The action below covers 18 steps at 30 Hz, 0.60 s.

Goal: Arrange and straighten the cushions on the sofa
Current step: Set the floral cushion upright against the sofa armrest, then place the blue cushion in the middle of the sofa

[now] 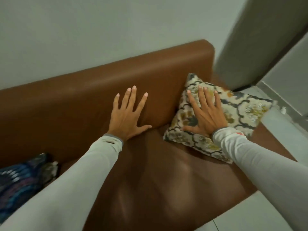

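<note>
A cream cushion [236, 112] with a grey and mustard floral pattern lies on the right end of the brown leather sofa [150, 172], tilted against the backrest. My right hand [206, 115] lies flat on it, fingers spread, gripping nothing. My left hand [128, 115] is spread flat against the sofa backrest, to the left of the cushion and apart from it. A dark blue and purple patterned cushion [20, 177] shows at the left edge, partly hidden behind my left sleeve.
A pale wall [100, 30] runs behind the sofa. A grey panel [260, 39] stands at the back right beyond the sofa's end. Light floor [286, 140] lies to the right and in front of the seat.
</note>
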{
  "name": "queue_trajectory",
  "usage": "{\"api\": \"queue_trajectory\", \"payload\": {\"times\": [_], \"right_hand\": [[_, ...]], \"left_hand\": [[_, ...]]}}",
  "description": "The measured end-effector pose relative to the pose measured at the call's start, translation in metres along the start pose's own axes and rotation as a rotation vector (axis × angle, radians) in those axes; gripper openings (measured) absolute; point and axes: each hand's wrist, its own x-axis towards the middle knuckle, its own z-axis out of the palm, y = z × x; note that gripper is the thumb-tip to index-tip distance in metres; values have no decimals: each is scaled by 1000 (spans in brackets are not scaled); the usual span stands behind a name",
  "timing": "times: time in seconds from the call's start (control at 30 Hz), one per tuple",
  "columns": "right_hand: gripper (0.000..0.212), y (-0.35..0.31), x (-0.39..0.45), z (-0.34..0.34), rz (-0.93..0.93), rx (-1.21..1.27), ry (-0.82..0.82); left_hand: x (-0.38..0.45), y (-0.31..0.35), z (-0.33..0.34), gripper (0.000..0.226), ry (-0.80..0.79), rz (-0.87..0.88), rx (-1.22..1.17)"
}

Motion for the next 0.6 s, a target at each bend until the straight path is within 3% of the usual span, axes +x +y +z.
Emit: {"api": "queue_trajectory", "payload": {"times": [0.2, 0.37, 0.47, 0.6], "right_hand": [[142, -172, 31, -38, -176, 87, 68], [140, -331, 13, -50, -299, 213, -16], [140, -426, -11, -55, -242, 435, -257], [149, -541, -40, -55, -55, 924, -681]], "left_hand": [[-148, -135, -1, 118, -45, -246, 29], [-306, -242, 16, 112, -131, -416, 50], [-390, -289, 32, 112, -171, -537, 25], [-475, -322, 47, 114, -212, -929, -143]]}}
